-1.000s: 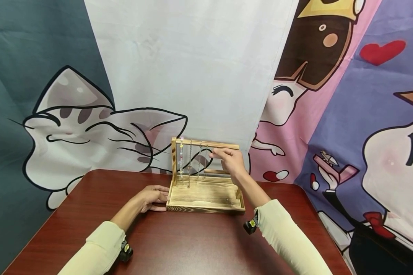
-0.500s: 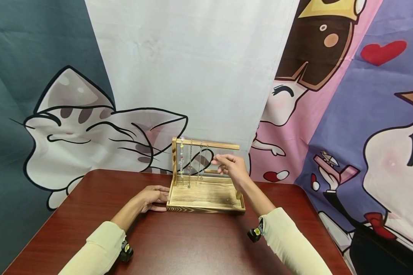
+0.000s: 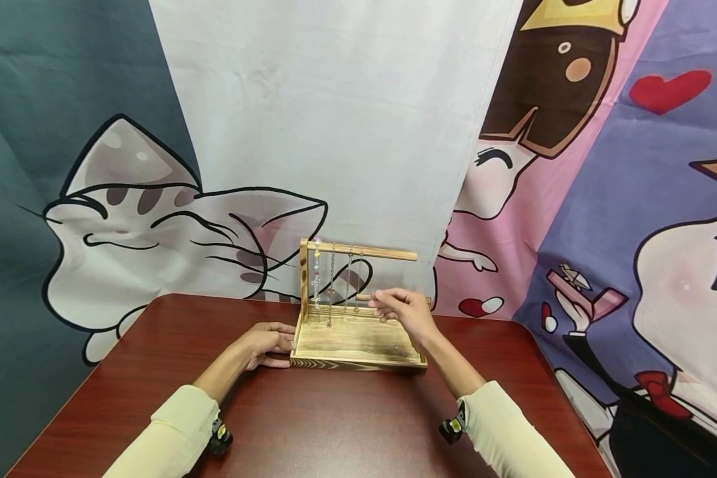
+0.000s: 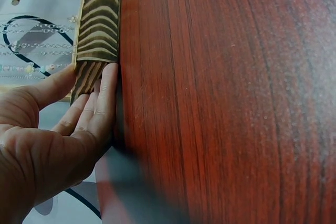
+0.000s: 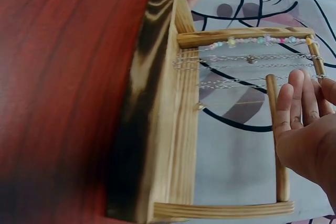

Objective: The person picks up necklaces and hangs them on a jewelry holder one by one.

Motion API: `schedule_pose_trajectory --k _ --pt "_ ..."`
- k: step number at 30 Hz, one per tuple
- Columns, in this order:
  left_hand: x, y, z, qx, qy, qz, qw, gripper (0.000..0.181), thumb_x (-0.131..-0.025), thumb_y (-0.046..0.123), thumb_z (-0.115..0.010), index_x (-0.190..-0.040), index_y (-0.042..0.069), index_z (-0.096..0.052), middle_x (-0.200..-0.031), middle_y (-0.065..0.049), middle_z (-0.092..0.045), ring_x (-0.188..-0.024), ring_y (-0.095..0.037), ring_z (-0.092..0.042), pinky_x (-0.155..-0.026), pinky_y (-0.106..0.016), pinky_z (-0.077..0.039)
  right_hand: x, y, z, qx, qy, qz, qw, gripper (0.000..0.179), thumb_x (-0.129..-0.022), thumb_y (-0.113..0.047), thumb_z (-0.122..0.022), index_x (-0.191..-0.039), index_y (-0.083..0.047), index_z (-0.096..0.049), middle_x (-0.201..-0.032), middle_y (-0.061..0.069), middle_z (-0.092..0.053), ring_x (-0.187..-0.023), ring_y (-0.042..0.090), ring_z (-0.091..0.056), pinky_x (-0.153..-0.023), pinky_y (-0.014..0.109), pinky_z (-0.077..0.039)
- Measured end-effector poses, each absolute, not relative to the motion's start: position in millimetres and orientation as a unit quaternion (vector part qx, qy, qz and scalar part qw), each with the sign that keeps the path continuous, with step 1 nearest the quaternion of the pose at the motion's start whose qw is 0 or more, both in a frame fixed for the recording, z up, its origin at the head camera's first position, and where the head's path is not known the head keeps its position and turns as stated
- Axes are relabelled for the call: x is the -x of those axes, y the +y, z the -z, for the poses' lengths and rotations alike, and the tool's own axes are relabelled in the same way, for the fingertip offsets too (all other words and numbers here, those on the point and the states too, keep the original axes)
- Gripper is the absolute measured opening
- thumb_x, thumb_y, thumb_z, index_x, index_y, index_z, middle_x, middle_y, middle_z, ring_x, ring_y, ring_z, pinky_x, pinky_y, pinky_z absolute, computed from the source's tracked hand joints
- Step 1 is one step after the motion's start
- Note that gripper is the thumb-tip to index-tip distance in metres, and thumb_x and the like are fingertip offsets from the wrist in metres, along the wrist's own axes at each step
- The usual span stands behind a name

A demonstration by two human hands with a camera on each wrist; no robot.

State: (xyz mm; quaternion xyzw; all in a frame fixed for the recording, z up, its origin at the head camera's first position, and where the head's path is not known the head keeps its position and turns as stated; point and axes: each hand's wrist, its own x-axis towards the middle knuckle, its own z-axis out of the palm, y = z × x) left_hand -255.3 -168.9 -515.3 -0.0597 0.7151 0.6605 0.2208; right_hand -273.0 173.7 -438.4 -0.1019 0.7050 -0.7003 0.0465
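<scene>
A wooden jewelry stand [image 3: 358,364] with a shallow tray base stands on the table. From its upper bar [image 3: 388,253] hang a beaded strand [image 3: 317,272] and several thin chain necklaces [image 3: 348,279]. My left hand [image 3: 270,345] grips the tray's left side. In the left wrist view, the thumb and fingers lie on either side of the corner [image 4: 97,45]. My right hand [image 3: 405,311] is in front of the lower bar [image 5: 281,156], its fingers loosely extended near the rightmost chain [image 5: 236,103]. Nothing shows between its fingers.
The stand rests near the back of a red-brown table [image 3: 334,425]. Close behind it hangs a printed cloth backdrop [image 3: 346,133]. A tiny shiny item [image 3: 398,350] lies at the tray's right end, too small to identify.
My right hand has dropped from the upper bar to the height of the lower bar, leaving the rightmost chain hanging. The left hand stays on the tray.
</scene>
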Motion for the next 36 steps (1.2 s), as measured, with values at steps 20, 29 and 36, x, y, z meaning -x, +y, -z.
schedule_pose_trajectory --k 20,29,36 --pt "251.6 -172.0 515.7 0.059 0.711 -0.666 0.217 0.062 -0.100 -0.007 -0.068 -0.159 -0.011 -0.048 -0.161 -0.034 -0.056 -0.105 -0.020 -0.076 -0.091 -0.049 -0.072 249.3 199.8 473.4 0.149 0.807 0.571 0.021 0.030 -0.110 -0.016 -0.073 -0.121 0.011 -0.080 -0.114 0.028 -0.084 -0.100 0.026 -0.085 -0.089 0.039 -0.072" --pt "254.5 -169.1 512.9 0.058 0.716 -0.660 0.222 0.062 -0.100 -0.006 -0.068 -0.159 -0.010 -0.049 -0.162 -0.033 -0.056 -0.105 -0.021 -0.076 -0.089 -0.048 -0.072 234.9 206.1 487.1 0.150 0.896 0.417 -0.018 0.025 -0.108 -0.030 -0.078 -0.120 -0.011 -0.088 -0.114 0.003 -0.088 -0.109 0.017 -0.079 -0.095 0.033 -0.064" --pt "254.8 -170.7 511.6 0.058 0.713 -0.662 0.223 0.062 -0.099 -0.007 -0.068 -0.158 -0.011 -0.050 -0.161 -0.033 -0.058 -0.106 -0.021 -0.076 -0.089 -0.047 -0.072 220.7 201.8 498.1 0.215 0.942 0.254 -0.034 0.039 -0.110 -0.035 -0.074 -0.133 -0.004 -0.082 -0.125 0.011 -0.086 -0.119 0.031 -0.082 -0.104 0.059 -0.066"
